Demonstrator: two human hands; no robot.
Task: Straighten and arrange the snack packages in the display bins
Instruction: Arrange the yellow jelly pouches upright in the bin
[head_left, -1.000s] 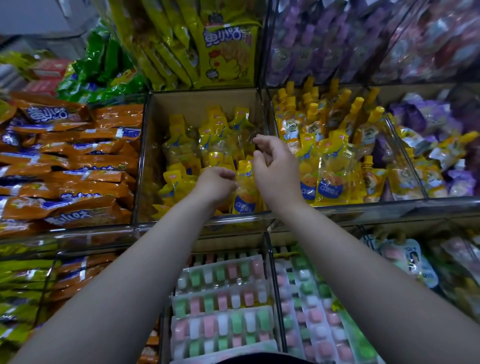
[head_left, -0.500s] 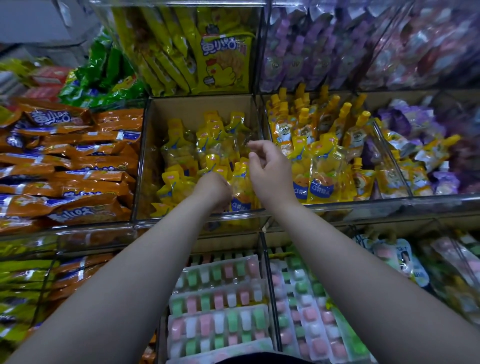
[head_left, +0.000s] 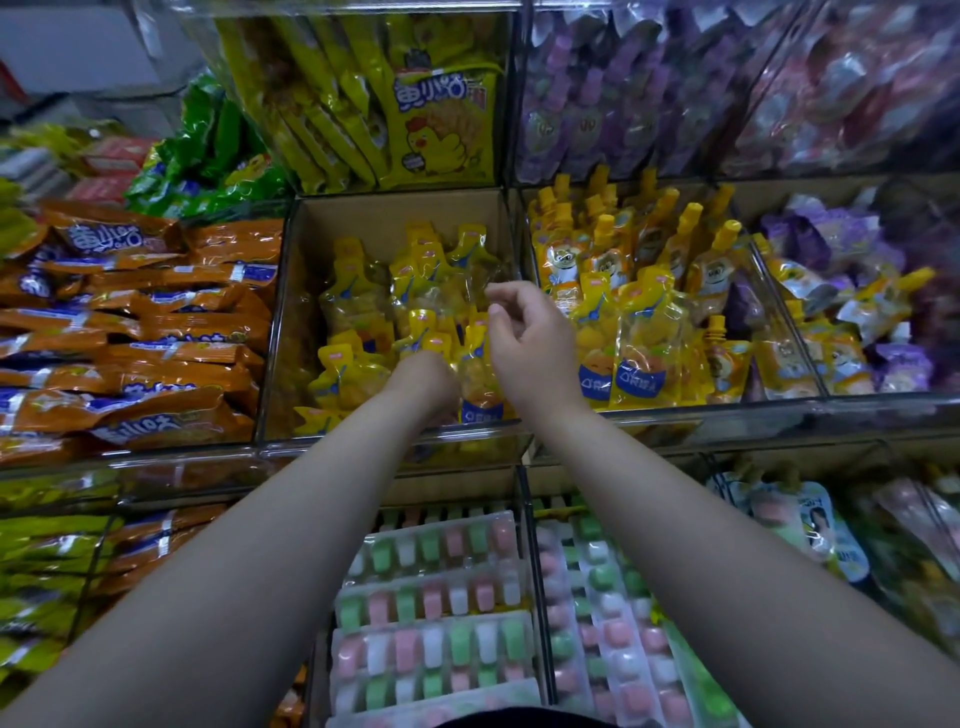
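Head view, left hand (head_left: 423, 382) buried among yellow pouches (head_left: 353, 304), grip unclear, right hand (head_left: 530, 343) curled, perhaps pinching one, labels (head_left: 480, 414) unreadable.

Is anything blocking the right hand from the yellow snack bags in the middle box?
Nothing visible does. The right hand is right at the yellow snack bags in the open-topped middle box, and the left hand is down among them.

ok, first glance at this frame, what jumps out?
Two bare forearms reach up from the bottom edge, with the left hand and right hand over the yellow pouches in the centre bin; whether either grips one is unclear. Orange packets lie stacked in the left bin, and pastel candy trays fill the bin below centre.
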